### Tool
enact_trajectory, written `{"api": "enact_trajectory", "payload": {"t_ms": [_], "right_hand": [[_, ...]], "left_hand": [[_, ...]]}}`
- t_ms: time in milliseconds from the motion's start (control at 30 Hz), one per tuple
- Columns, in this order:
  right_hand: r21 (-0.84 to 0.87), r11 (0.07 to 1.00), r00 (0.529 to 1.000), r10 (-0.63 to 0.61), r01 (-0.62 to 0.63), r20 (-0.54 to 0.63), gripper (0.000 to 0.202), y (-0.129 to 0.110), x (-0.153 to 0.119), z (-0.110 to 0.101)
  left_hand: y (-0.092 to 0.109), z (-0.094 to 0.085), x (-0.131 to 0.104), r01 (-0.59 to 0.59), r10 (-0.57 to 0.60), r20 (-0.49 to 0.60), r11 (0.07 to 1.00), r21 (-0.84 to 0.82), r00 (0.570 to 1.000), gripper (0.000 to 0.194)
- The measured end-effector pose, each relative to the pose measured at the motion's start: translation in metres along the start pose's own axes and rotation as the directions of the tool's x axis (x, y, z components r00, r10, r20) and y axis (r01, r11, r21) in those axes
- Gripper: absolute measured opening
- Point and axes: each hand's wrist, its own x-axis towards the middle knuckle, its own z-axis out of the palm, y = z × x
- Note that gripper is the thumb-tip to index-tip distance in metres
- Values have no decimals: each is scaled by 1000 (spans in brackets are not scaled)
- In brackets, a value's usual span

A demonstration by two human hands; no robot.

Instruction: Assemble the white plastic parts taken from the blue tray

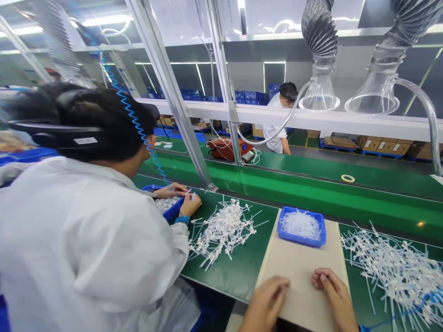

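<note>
My left hand [268,302] is over the lower left part of a beige board [301,267], a little blurred, with its fingers curled together; what they hold, if anything, is hidden. On the board's right side is my right hand [332,293], its fingers curled in toward the palm, and nothing can be made out in them. The two hands are apart. Beyond them, at the board's far end, a blue tray [301,240] holds many short translucent tubes [300,224]. Thin tubes with white fittings [398,267] lie in a heap to the right.
Another tube heap [224,230] lies left of the board. A person in a white coat [86,240] works at left beside a blue bin [173,211]. A green ledge [294,184] carries a tape roll [348,178]. Clear extraction hoods [320,94] hang above; another person [277,120] stands beyond.
</note>
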Motion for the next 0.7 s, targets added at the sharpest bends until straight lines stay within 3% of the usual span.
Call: {"api": "enact_trajectory", "payload": {"t_ms": [100,200,267,533,700], "right_hand": [[-57,998,1000,-3,4,19,57,2,-1,-2],[-103,995,1000,16,-14,25,56,2,-2,-5],[-110,994,999,30,-27,24,55,0,-2,-7],[-106,993,999,47,-46,9,52,-3,-2,-10],[-125,990,996,71,-65,45,48,-1,-3,-12]], "left_hand": [[-29,-39,13,-16,75,-287,979,202,955,30],[-49,-67,21,84,88,-429,927,365,899,28],[-54,-73,25,146,79,-470,894,424,879,31],[-48,-59,24,144,62,-400,874,464,914,25],[-31,-63,22,-35,216,-286,850,525,934,27]]}}
